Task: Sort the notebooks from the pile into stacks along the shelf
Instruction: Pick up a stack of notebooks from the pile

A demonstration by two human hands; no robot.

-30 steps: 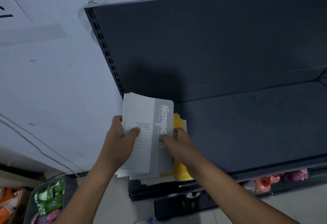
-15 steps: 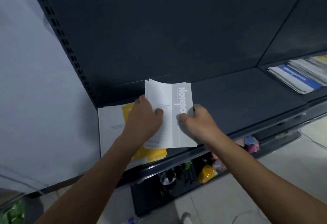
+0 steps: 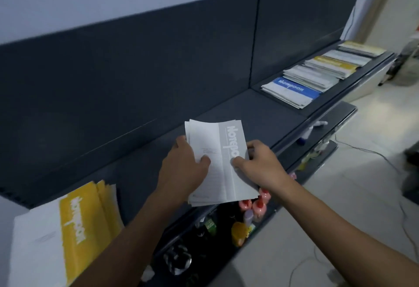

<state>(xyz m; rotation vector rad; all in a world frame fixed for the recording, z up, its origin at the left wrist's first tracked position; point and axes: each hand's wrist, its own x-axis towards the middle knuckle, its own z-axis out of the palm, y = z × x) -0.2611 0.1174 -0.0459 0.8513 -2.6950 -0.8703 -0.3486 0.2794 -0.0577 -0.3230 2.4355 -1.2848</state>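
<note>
Both hands hold a thin bundle of grey-and-white notebooks (image 3: 217, 150) above the front of the dark shelf (image 3: 260, 114). My left hand (image 3: 183, 166) grips its left edge with the thumb on the cover. My right hand (image 3: 260, 164) pinches its right side, thumb on the grey band. The pile (image 3: 68, 223), topped by a yellow-and-white notebook, lies at the shelf's left end. Sorted stacks line the far right of the shelf: a blue-banded stack (image 3: 292, 91), then a pale stack and a yellow-banded stack (image 3: 333, 65), with more behind.
A dark back panel (image 3: 136, 59) rises behind the shelf. Lower shelves hold small bottles and toys (image 3: 254, 207). A pale floor with cables (image 3: 362, 150) lies to the right.
The view has swung to the right. Both hands have carried the grey notebooks rightward along the shelf, away from the pile, which now lies well to the left.
</note>
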